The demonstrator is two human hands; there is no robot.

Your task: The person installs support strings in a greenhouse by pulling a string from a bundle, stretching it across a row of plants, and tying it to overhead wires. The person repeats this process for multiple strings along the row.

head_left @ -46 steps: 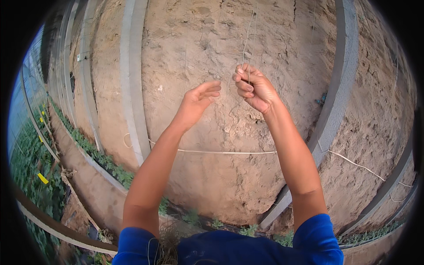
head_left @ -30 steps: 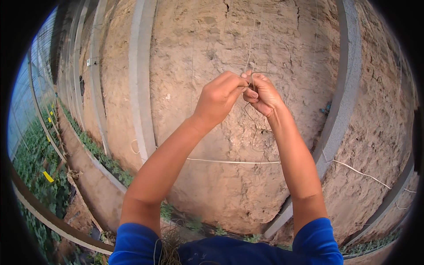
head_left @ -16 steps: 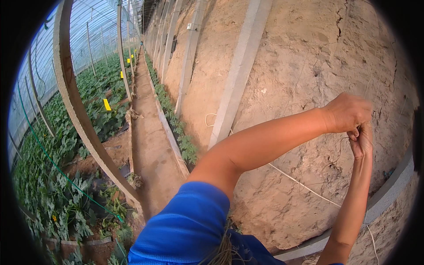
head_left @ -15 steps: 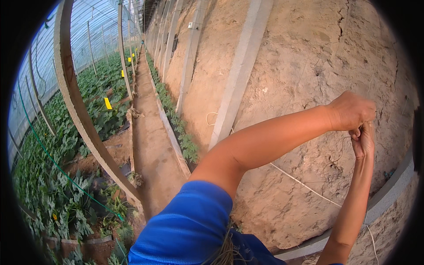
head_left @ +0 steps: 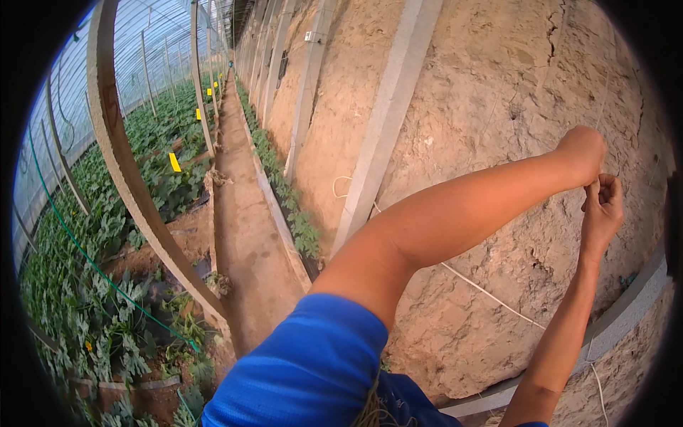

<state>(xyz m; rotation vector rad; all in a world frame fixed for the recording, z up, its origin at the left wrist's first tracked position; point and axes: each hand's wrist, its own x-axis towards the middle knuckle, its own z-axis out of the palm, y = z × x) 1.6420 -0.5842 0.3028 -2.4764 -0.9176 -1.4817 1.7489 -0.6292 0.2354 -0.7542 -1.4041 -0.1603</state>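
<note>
Both hands are sitting a little higher and farther right in the view than half a second ago, and the right one is showing more of its fingers. The left hand (head_left: 583, 155) is curling inward with its back toward the camera; its fingers are hidden, so what it is gripping cannot be told. Just below, the right hand (head_left: 603, 206) is bending its fingers partway, the fingertips meeting the left hand's lower edge; whether string is lying between them is too small to tell. A thin string (head_left: 606, 96) is hanging in front of the earth wall (head_left: 484, 107), running faintly down toward the left hand. At the waist, a bundle of string (head_left: 373, 411) is hanging against the blue shirt (head_left: 306, 363). Lower on the wall, a white cord (head_left: 491, 290) is slanting behind the arms. To the left, a concrete post (head_left: 391, 114) is leaning against the wall, and a dirt path (head_left: 249, 235) is running beside leafy plants (head_left: 92, 299).
</note>
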